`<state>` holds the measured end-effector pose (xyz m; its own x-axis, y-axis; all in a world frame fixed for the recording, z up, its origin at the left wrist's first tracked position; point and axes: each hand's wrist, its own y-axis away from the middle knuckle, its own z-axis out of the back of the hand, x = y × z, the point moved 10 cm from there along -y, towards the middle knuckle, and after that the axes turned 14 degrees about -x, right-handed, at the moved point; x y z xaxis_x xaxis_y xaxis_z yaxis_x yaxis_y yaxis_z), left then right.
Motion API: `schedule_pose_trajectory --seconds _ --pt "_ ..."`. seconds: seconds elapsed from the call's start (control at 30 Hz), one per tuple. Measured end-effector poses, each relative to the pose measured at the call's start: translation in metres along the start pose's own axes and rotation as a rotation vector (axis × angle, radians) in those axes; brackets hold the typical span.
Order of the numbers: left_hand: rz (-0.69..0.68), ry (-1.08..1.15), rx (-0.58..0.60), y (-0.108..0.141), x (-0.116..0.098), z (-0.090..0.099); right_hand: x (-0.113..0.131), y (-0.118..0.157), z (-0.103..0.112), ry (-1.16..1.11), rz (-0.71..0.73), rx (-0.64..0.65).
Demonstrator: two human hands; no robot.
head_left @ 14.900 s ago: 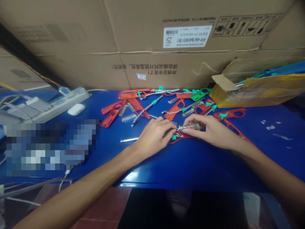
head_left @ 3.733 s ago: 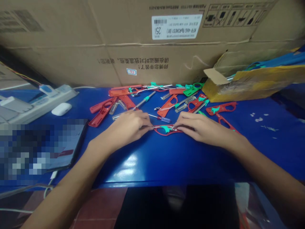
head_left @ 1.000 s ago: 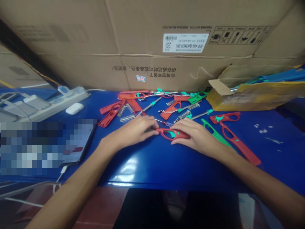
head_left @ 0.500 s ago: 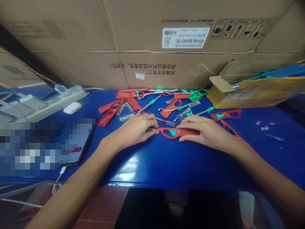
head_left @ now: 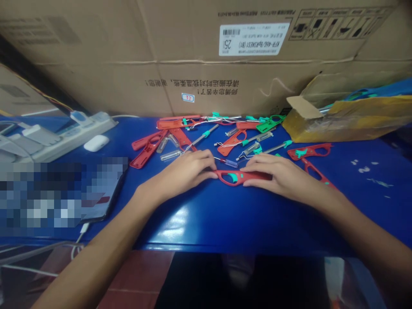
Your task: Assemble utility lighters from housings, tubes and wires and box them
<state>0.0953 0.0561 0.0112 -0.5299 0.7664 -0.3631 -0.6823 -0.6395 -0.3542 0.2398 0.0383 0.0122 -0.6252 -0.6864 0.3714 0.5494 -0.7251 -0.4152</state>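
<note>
A red long-nosed gas lighter [head_left: 252,175] with a green trigger lies crosswise between my hands, just over the blue table. My left hand [head_left: 193,169] is closed on its nozzle end, and the fingers hide the metal tube. Around the handle end my right hand [head_left: 273,175] is closed, thumb in front and fingers behind. Just beyond the lighter lies a small screwdriver [head_left: 230,163] with a clear purple handle. Past it are loose red casing halves [head_left: 150,150], clear fuel tanks [head_left: 170,155] and metal nozzle tubes [head_left: 206,135] with green parts and white wires.
A cardboard box [head_left: 354,120] holding blue and green parts stands at the right back. Behind everything rises a large carton [head_left: 193,38]. On the left are a power strip [head_left: 71,135], a white earbud case [head_left: 96,143] and a phone [head_left: 109,189] on a cable. More red casings [head_left: 309,152] lie right.
The view has shifted slightly. My left fingers have come closer to the lighter's trigger loop, covering the bit of metal tube that showed before. My right hand keeps its hold.
</note>
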Motion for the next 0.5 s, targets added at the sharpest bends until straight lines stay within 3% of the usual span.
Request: schedule_pose_trajectory --seconds 0.17,0.4,0.5 --pt "0.006 -0.071 -0.037 -0.003 -0.006 0.0 0.006 -0.002 0.0 0.053 0.051 -0.009" --pt "-0.025 -0.223 0.008 -0.003 -0.023 -0.003 0.015 0.0 -0.001 0.186 0.143 -0.027" --pt "-0.024 -0.214 0.002 -0.002 -0.02 -0.003 0.022 0.003 -0.001 0.278 0.225 -0.067"
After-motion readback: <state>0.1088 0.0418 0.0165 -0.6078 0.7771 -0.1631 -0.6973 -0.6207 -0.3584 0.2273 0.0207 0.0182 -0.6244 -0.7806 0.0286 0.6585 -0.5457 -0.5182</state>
